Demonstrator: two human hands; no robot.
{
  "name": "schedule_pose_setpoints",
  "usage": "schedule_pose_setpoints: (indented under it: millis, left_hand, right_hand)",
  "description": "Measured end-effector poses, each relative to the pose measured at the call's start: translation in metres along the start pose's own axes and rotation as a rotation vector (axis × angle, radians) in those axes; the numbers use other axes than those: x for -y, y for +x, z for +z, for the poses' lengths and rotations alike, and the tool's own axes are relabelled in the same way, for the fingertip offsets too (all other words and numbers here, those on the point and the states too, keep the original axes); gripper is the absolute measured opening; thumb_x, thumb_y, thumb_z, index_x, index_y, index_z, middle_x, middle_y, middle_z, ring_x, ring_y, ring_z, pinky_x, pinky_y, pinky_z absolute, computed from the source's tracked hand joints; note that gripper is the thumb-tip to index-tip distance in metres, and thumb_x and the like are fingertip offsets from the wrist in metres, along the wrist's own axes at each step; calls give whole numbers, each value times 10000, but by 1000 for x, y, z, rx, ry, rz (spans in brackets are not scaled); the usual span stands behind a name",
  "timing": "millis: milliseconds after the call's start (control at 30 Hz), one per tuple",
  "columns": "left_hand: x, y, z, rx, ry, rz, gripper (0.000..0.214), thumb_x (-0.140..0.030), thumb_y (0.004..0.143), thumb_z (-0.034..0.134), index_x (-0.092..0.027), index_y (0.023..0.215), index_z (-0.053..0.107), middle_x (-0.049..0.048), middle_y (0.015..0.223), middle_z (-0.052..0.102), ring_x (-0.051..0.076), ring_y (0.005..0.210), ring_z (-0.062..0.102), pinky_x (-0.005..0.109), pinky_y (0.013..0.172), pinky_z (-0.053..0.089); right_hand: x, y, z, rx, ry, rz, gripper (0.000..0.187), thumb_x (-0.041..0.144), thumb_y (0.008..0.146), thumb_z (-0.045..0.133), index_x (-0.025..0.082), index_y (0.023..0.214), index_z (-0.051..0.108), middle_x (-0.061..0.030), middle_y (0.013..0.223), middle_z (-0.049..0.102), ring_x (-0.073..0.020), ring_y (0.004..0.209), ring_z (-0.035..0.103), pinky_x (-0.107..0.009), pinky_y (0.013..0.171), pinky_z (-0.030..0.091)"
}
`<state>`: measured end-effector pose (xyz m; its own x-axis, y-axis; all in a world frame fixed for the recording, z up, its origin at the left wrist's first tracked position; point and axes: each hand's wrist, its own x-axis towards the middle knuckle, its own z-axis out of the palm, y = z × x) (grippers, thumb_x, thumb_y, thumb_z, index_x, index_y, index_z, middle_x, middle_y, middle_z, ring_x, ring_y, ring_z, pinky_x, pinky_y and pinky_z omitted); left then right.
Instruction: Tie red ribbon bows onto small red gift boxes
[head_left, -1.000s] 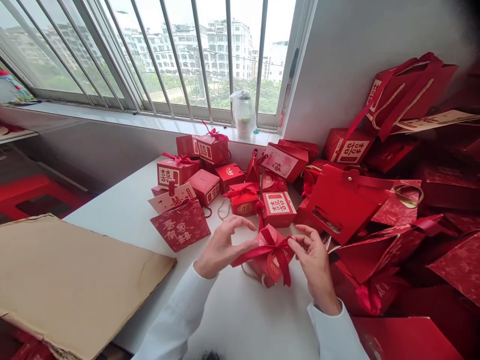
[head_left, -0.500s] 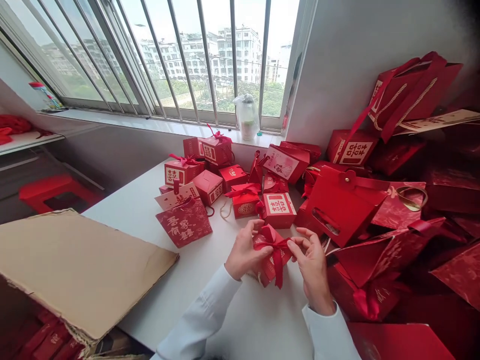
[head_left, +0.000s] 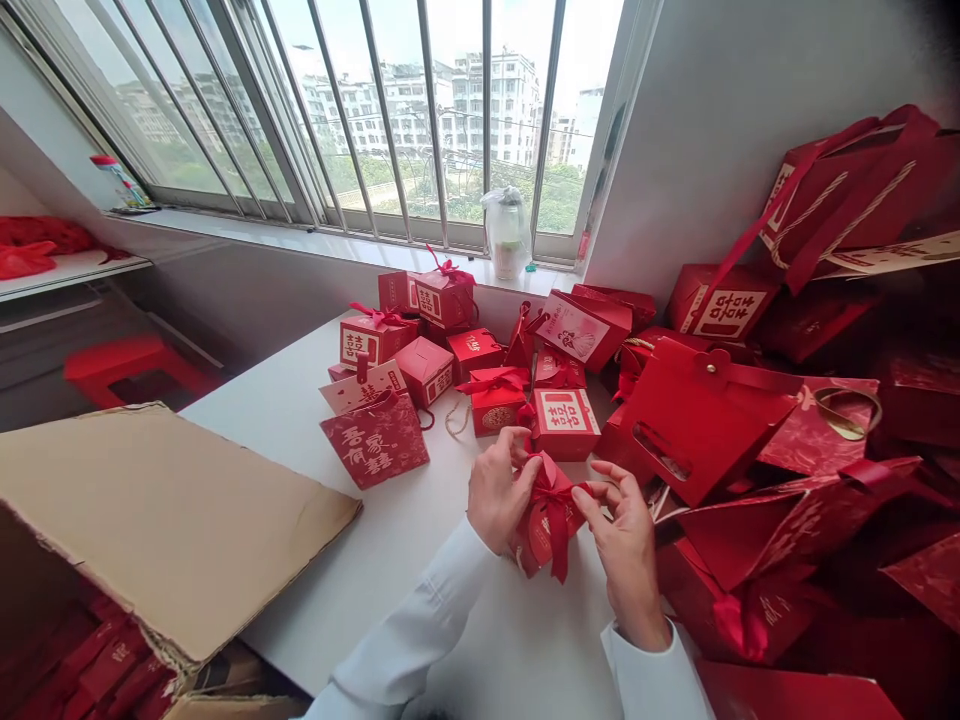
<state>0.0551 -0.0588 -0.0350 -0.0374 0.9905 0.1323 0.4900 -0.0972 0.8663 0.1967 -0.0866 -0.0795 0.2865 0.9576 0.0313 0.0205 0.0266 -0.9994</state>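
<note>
Ribbon (head_left: 558, 535) at lower centre is pinched by right hand (head_left: 624, 530); left hand (head_left: 496, 492) has unclear hold. Likely bow-shaping; next needs even pull.

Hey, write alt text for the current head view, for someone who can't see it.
A person's right hand pinches the red ribbon on a red box on a white table, with the left hand at the box's other side. More red boxes and bags crowd behind and right; cardboard lies left, a barred window beyond.

"囍" stands on several boxes (head_left: 566, 425), "吾家有囍" on the patterned red panel (head_left: 375, 440)
</note>
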Motion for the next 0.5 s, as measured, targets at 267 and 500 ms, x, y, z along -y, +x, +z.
schedule_pose_setpoints:
  millis: [267, 500]
  left_hand:
    - [16, 5, 10, -10, -333, -147, 276, -278, 813, 545, -181, 1067, 498, -27, 647, 639, 131, 612, 591, 229, 609, 438]
    - [24, 4, 14, -22, -432, -174, 307, -304, 822, 553, -183, 1093, 474, -25, 674, 641, 121, 605, 595, 214, 578, 442]
  right_hand:
    - [0, -3, 7, -79, 47, 4, 439, 398, 727, 662, 204, 1091, 512, -11, 746, 646, -144, 608, 565, -249, 534, 425]
    - [4, -3, 12, -129, 138, 48, 472, 381, 690, 698, 217, 1074, 477, 13, 740, 605, -155, 672, 578, -248, 560, 432]
